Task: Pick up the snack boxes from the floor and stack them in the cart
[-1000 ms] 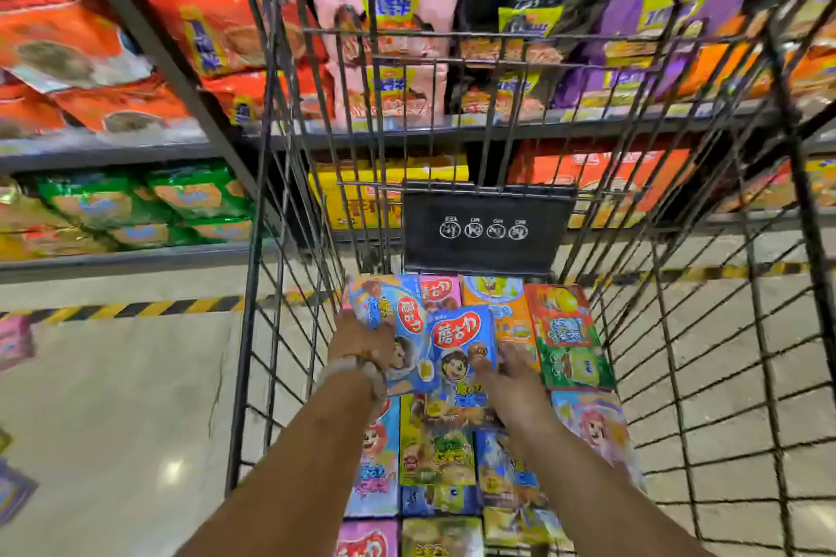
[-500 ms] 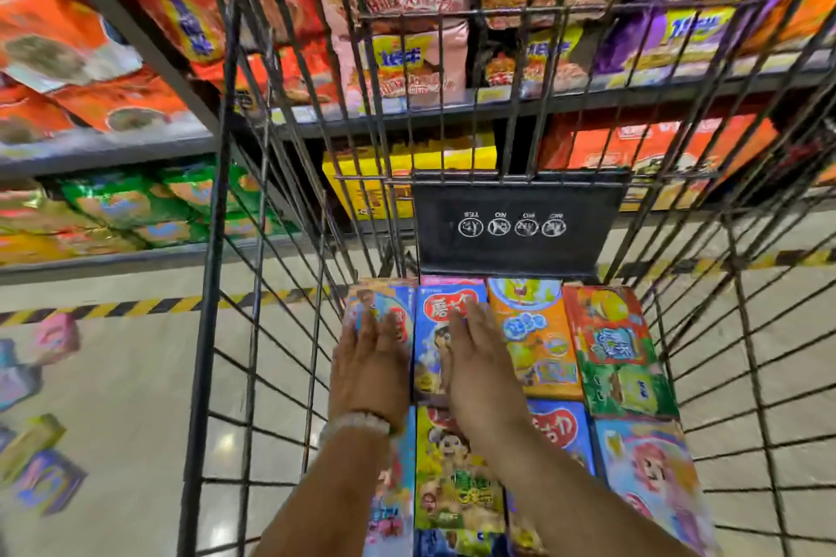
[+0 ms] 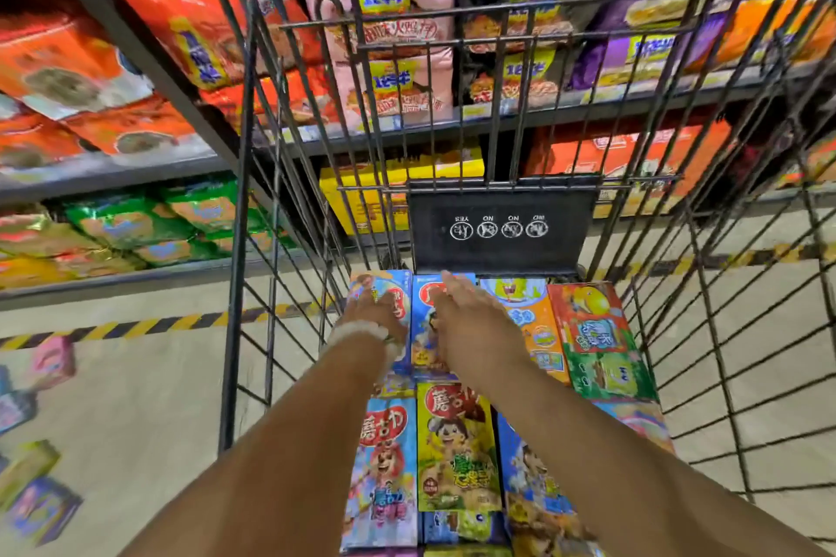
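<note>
Several colourful snack boxes lie flat in rows on the bottom of the black wire cart (image 3: 239, 240). My left hand (image 3: 375, 312) rests with straight fingers on the far-left blue box (image 3: 398, 292) in the back row. My right hand (image 3: 466, 321) lies flat over the blue box beside it (image 3: 423, 330). An orange box (image 3: 534, 321) and a red-green box (image 3: 597, 339) fill the rest of that row. A yellow box (image 3: 457, 452) lies nearer to me. More boxes (image 3: 40, 507) lie on the floor to the left.
The cart's black child-seat flap (image 3: 497, 231) stands just behind the back row. Store shelves (image 3: 135, 176) packed with snack bags rise beyond the cart. A yellow-black floor stripe (image 3: 135, 326) runs along the shelf base.
Both hands laid the two blue boxes flat into the back row, then stretched forward over them. The view tilted and moved closer to the cart.
</note>
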